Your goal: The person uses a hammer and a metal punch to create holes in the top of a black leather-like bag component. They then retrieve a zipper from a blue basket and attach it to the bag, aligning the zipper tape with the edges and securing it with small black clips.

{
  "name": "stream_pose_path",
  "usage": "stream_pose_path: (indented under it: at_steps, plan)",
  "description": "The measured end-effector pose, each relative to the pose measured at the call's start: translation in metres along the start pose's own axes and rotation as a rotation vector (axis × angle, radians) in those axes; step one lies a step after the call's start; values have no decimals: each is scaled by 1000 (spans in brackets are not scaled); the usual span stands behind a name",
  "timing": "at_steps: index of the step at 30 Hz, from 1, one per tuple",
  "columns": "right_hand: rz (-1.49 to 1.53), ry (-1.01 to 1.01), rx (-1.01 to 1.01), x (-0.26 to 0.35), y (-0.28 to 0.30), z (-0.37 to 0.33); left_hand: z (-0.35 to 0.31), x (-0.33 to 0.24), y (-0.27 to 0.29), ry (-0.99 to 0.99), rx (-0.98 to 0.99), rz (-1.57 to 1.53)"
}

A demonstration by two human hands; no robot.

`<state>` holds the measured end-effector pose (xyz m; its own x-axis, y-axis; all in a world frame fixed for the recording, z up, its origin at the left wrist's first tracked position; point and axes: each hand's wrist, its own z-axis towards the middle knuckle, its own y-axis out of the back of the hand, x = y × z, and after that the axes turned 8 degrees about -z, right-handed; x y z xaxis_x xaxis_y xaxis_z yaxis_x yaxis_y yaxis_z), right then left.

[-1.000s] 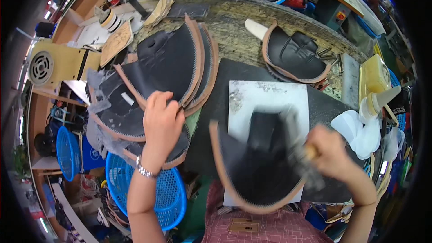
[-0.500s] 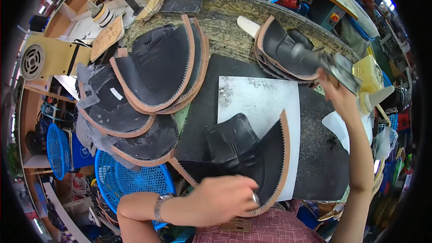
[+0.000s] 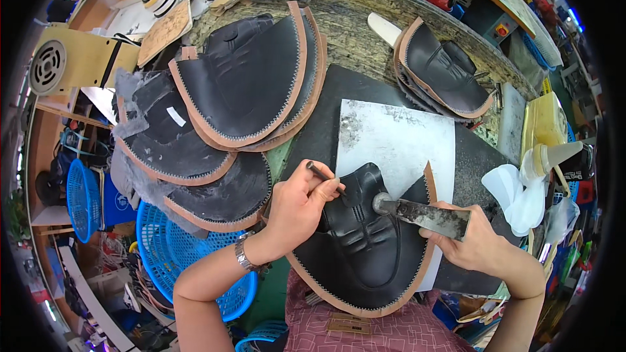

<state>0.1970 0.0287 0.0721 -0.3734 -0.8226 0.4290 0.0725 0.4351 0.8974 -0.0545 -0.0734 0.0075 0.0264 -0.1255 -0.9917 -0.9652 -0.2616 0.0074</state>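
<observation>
A black leather shoe upper (image 3: 352,261) with a tan zigzag-cut edge lies in front of me, partly on a white sheet (image 3: 398,137). My left hand (image 3: 297,205) is closed on a thin dark metal punch (image 3: 319,171), its lower end slanting toward the tongue of the upper. In my right hand (image 3: 476,241) is a hammer (image 3: 427,216) with a worn dark metal body; its round face hovers over or rests near the tongue, I cannot tell which. The fingers of that hand partly hide the hammer's grip.
Stacked shoe uppers (image 3: 238,91) lie at the left, and another pile (image 3: 443,68) sits at the back right. A black mat (image 3: 476,156) lies under the sheet. Blue baskets (image 3: 195,267) stand below left. White plastic pieces (image 3: 515,199) and a yellow container (image 3: 546,120) are at the right.
My right hand has come from the back right pile to the upper, bringing the hammer. My left hand has lifted off the upper's near edge and now holds the punch. The upper lies flatter, turned toward me.
</observation>
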Motion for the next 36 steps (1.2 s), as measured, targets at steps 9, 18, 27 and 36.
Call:
stream_pose_path:
  at_steps: [9, 18, 27, 36]
  plan:
    - [510, 267, -354, 13, 28, 13, 3, 7, -16, -717, 65, 625]
    - [61, -121, -69, -7, -16, 10, -1, 5, -3, -87, -12, 67]
    - [77, 89, 48, 7, 17, 17, -13, 11, -5, -661, 73, 516]
    - [102, -128, -74, -13, -19, 2, 10, 1, -11, -28, -2, -25]
